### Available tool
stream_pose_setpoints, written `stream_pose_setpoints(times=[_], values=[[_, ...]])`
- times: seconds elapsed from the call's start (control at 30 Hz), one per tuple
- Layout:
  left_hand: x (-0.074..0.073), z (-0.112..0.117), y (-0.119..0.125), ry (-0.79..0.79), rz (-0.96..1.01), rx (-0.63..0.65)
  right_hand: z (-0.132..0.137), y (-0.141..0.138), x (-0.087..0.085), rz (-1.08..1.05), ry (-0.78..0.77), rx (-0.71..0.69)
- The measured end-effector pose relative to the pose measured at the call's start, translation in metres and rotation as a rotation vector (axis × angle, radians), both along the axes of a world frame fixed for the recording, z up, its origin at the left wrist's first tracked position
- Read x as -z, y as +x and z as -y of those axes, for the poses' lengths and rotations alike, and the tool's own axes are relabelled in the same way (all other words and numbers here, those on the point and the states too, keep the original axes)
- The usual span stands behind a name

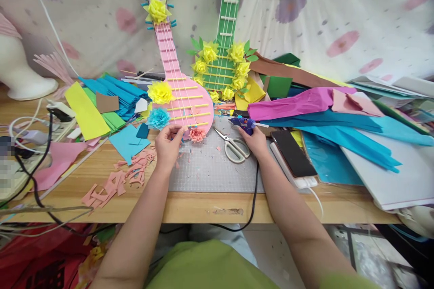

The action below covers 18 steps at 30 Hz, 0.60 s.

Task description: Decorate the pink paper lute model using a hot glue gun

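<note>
A pink paper lute (195, 104) leans against the backdrop, with strings, yellow strips and paper flowers on it. At its lower edge my left hand (168, 145) is closed, thumb and forefinger pinched at the rim. Just right of those fingertips sits a coral paper flower (197, 134); a blue flower (158, 118) and a yellow flower (160, 93) are above the hand. My right hand (254, 139) is wrapped round a dark purple glue gun (244, 123), its nozzle pointing left and a glue stick out the back. Open scissors (233, 146) lie beside this hand.
A grey cutting mat (210, 174) carries small scraps. Behind stands a green instrument (220, 70) with yellow flowers. Coral offcuts (115, 185) and blue paper (127, 142) lie left; a phone (293, 153) and crepe paper (291, 104) right. The black cord (254, 198) hangs over the table edge.
</note>
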<state>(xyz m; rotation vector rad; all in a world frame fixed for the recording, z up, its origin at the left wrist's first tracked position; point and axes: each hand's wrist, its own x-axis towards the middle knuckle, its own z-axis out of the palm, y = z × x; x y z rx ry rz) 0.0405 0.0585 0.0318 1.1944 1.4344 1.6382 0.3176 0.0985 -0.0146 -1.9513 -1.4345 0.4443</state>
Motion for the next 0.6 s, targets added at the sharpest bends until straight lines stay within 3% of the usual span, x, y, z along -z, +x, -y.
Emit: stream_pose_setpoints(times=[0.1, 0.23, 0.3, 0.37, 0.43, 0.53, 0.6], values=[[-0.006, -0.001, 0.007, -0.045, 0.143, 0.046, 0.005, 0.002, -0.006, 0.003, 0.176, 0.062], [-0.011, 0.000, 0.020, -0.208, 0.345, 0.011, 0.020, 0.002, -0.024, 0.168, 0.584, 0.365], [-0.014, 0.003, 0.027, -0.274, 0.451, -0.007, 0.030, -0.005, -0.036, 0.236, 0.714, 0.397], [-0.017, 0.006, 0.035, -0.323, 0.579, 0.007, 0.040, -0.019, -0.048, 0.239, 0.759, 0.287], [-0.020, 0.008, 0.044, -0.357, 0.696, 0.029, 0.046, -0.040, -0.056, 0.149, 0.745, 0.053], [-0.022, 0.009, 0.056, -0.351, 0.809, 0.052, 0.042, -0.078, -0.059, -0.102, 0.523, -0.340], [-0.020, 0.007, 0.062, -0.337, 0.852, 0.054, 0.033, -0.100, -0.055, -0.322, 0.353, -0.430]])
